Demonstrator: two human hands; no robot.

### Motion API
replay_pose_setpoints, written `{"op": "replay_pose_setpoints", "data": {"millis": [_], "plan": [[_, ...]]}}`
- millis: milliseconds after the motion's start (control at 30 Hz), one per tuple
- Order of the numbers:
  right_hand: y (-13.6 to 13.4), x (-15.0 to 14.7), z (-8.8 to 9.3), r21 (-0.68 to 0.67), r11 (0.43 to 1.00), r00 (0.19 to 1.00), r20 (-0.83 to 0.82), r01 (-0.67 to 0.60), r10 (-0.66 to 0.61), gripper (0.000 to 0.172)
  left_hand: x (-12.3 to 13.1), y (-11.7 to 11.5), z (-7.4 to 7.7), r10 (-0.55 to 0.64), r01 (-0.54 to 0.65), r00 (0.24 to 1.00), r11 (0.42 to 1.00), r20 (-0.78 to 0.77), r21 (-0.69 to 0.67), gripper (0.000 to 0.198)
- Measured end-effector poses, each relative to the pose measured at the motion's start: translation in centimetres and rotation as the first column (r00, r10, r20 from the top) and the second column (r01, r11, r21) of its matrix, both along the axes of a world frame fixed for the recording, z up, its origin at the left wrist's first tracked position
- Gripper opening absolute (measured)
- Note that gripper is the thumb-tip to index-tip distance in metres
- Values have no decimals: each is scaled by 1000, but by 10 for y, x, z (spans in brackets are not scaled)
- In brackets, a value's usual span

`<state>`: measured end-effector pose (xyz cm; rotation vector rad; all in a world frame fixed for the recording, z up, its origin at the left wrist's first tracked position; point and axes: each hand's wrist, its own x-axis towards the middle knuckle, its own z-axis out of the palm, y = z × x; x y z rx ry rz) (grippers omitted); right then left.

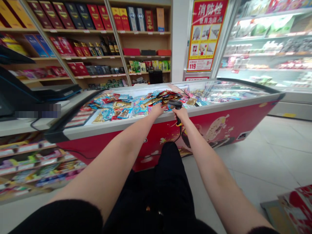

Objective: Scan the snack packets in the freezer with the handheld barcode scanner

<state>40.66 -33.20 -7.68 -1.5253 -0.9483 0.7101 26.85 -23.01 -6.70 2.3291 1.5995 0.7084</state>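
Observation:
Wrapped in my right hand (pixel 181 113) is a black and yellow handheld scanner (pixel 175 104), its cable hanging down in front of the freezer. My left hand (pixel 158 110) is just left of it, at the near edge of the pile of wrapped packets (pixel 168 95); its fingers are closed and touch the packets, but what they grip is too small to tell. More blue, red and gold packets (pixel 113 105) lie inside the red chest freezer (pixel 136 152), to the left of my hands.
A counter with a dark device (pixel 17 87) stands at the left, above shelves of snacks (pixel 41 165). Boxed bottles fill wooden shelves (pixel 97 31) behind. A lit refrigerated case (pixel 268 45) is at the right, and a box (pixel 290 208) sits at the lower right.

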Motion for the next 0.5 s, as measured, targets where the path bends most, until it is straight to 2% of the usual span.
{"op": "replay_pose_setpoints", "data": {"millis": [267,400,500], "plan": [[-8,4,5,4,1000,1000,-15,23,-23,22,17,-16,0,26,-14,989,997,-149,78,41],[-9,4,6,15,1000,999,-25,20,-20,22,17,-12,4,13,-7,990,999,-143,44,40],[-8,2,4,7,1000,1000,-7,9,-9,20,14,-5,6,72,-72,995,997,-63,1,54]]}}
